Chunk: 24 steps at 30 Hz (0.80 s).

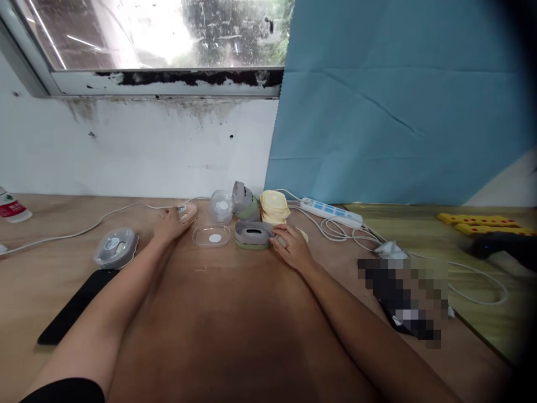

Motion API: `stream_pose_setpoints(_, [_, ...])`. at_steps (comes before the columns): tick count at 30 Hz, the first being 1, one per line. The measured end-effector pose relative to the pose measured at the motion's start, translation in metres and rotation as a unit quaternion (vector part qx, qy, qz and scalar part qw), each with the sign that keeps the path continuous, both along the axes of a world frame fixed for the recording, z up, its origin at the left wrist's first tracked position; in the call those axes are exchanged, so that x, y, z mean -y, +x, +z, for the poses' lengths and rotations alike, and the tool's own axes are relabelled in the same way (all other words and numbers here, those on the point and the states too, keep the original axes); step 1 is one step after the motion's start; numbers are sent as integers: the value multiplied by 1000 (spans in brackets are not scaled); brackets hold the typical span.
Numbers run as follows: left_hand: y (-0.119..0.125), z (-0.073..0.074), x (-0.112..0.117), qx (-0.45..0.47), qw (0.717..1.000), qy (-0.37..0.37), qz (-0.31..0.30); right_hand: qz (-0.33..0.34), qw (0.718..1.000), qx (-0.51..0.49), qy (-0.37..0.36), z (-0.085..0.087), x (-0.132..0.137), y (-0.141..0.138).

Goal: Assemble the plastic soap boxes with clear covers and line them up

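My left hand (167, 225) has its fingers closed around the near side of a small pinkish oval thing (189, 215) with a white top; its exact kind is unclear. At the right end of a grey-green oval cardboard sleeve (253, 238) with a slot in its top, my right hand (291, 245) grips with bent fingers. Between the hands lies a clear plastic lid (202, 236) bearing a round white label. Behind it are stacked clear plastic containers (221, 205), several grey-green sleeves (245, 202) and a pile of pale yellow trays (273, 206).
A clear lidded container (116, 249) and a black phone (78, 308) lie at left, near a bottle (13, 207). A white power strip (331, 212) with looping cables is at right. A pixelated patch (403, 296) hides something. Yellow strips (482, 223) lie farther right.
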<state>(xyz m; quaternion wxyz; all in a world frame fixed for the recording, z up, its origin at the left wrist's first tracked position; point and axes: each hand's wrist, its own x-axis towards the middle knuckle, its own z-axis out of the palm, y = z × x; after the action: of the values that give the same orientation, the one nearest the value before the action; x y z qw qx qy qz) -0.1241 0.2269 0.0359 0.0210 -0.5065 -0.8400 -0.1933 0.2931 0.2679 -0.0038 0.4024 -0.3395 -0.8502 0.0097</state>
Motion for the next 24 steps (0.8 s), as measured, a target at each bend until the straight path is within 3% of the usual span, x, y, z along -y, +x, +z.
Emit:
stream_pose_setpoints(5, [-7,3,39,17,997,-76,-5,-7,999,-9,43,3,4,-2])
stream_pose_setpoints(9, [-6,11,76,59,994,-88,-28,0,992,-41,122,7,9,-3])
stream_pose_setpoints(13, [-5,26,106,124,991,-41,-8,46,981,-70,173,15,23,-9])
stream_pose_setpoints(16, [11,34,116,221,973,69,-12,97,979,-86,160,18,44,-27])
stream_pose_setpoints(17, [22,33,117,280,952,119,-40,119,978,-90,143,18,53,-36])
stream_pose_setpoints(19, [56,26,116,419,876,188,-146,165,978,-99,80,15,71,-55])
stream_pose_setpoints(21, [98,13,114,515,800,202,-233,210,973,-100,2,9,85,-73])
stream_pose_setpoints(24, [156,-10,113,598,711,179,-323,239,965,-95,-54,2,98,-86])
